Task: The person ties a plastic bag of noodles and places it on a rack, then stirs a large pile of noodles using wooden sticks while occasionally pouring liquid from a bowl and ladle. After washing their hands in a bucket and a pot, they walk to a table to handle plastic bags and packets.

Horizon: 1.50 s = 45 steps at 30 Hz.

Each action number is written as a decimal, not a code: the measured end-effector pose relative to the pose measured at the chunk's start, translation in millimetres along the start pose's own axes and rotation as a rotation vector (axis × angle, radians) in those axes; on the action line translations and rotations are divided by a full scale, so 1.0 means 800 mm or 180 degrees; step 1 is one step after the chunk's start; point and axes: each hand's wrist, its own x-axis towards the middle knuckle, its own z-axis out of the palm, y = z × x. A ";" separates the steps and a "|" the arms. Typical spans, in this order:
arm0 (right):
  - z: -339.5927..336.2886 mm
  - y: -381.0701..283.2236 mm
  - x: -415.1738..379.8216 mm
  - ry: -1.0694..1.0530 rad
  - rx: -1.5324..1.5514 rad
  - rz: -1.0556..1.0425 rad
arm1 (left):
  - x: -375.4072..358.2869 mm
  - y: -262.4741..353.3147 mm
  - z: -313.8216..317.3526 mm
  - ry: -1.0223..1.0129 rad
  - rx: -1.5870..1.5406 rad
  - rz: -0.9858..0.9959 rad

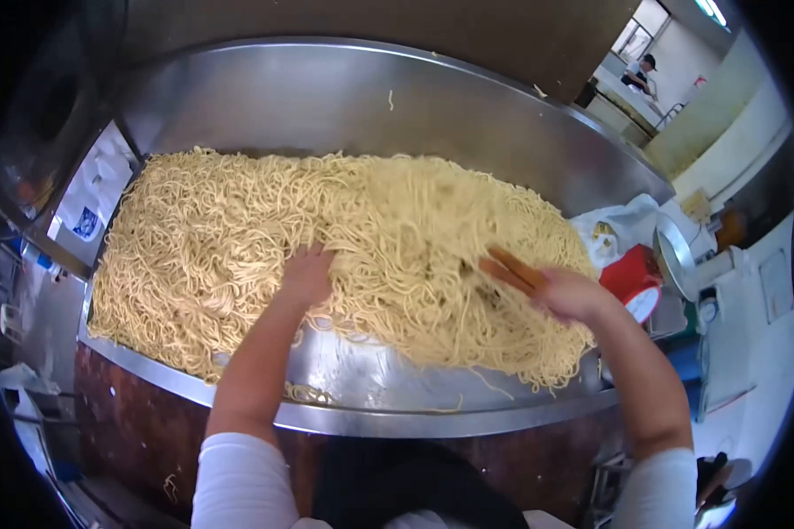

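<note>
A big heap of yellow noodles [203, 256] fills most of a long stainless steel tray [344, 366]. Against the middle of the heap rests my left hand [307, 278], its fingers stretched out on the strands and their tips partly sunk among them. My right hand [573, 295] is closed round a pair of thick brown wooden sticks [513, 270]. The ends of the sticks reach into the right part of the heap, where the noodles look blurred by motion. A few loose strands lie on the bare metal between my arms.
Right of the tray stand a red scale [631, 278], a round metal pan [674, 256] and a white plastic bag [622, 225]. Another bag [93, 194] hangs at the left. The tray's high back wall [326, 97] bounds the far side. A person [637, 75] works in the distance.
</note>
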 end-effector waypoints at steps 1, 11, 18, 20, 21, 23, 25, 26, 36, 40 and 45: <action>0.008 -0.049 0.022 0.0075 -0.0306 -0.0302 | -0.031 0.016 -0.022 -0.0406 -0.0002 -0.0147; 0.038 0.045 -0.187 0.0005 -0.0782 -0.0448 | 0.074 -0.007 -0.171 -0.1843 -0.0252 0.0184; -0.069 -0.021 -0.374 0.0896 -0.1500 0.0893 | 0.223 0.192 -0.087 -0.1255 -0.0261 0.0676; -0.073 -0.016 -0.392 0.1215 -0.0846 0.1334 | 0.202 0.254 -0.078 -0.2168 0.0071 0.1039; -0.075 0.000 -0.384 0.1156 -0.0864 0.1284 | 0.196 0.247 -0.053 -0.2356 -0.0595 0.1200; -0.075 0.044 -0.338 0.1291 -0.0726 0.0510 | 0.174 0.229 -0.051 -0.2408 -0.1202 0.1286; -0.071 0.075 -0.237 0.0778 -0.1108 0.0145 | 0.111 0.217 -0.108 -0.1952 -0.1217 0.1127; -0.069 0.076 -0.175 0.0650 -0.1475 0.0112 | 0.093 0.194 -0.133 -0.1520 -0.1388 0.0899; -0.061 0.083 -0.073 0.0537 -0.1108 -0.0959 | 0.175 -0.118 -0.216 0.2045 -0.1714 -0.0689; -0.140 0.128 -0.234 0.0390 -0.0519 0.0361 | 0.129 -0.049 -0.055 -0.0693 -0.0865 -0.1254; -0.074 0.070 -0.174 0.0152 -0.2136 -0.0308 | 0.051 0.060 -0.065 -0.1949 -0.0967 -0.0389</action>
